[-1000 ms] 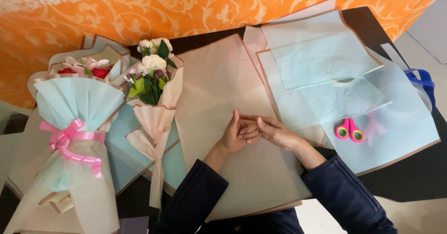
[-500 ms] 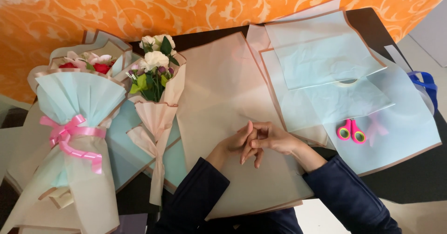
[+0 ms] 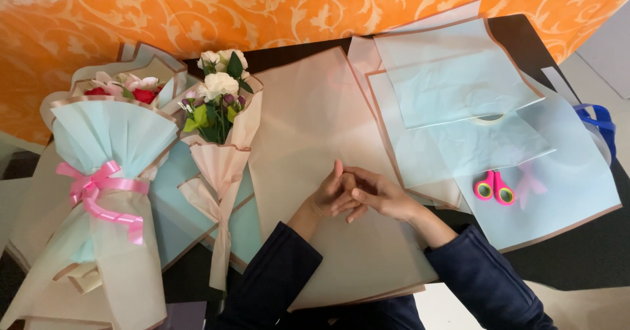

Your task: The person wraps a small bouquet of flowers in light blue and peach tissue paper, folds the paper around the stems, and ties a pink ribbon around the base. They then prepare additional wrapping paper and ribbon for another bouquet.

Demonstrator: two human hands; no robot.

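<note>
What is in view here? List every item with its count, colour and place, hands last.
Large bouquet: one, pale blue and beige wrap with a pink ribbon bow, red and pink flowers, far left.
Small bouquet: one, peach wrap, white flowers and green leaves, right of the large one.
Beige wrapping sheets: a stack, exact count unclear, centre, under the hands.
Pale blue sheets: several overlapping, brown-edged, right side.
Scissors: one, pink and green handles showing, blades hidden under a blue sheet.
Blue handle: one, far right edge, kind unclear.
Table: one, dark.
Backdrop: orange with a pale scroll pattern, top.
Left hand: empty, clasped with the right, on the beige sheets.
Right hand: empty, clasped with the left.
</note>
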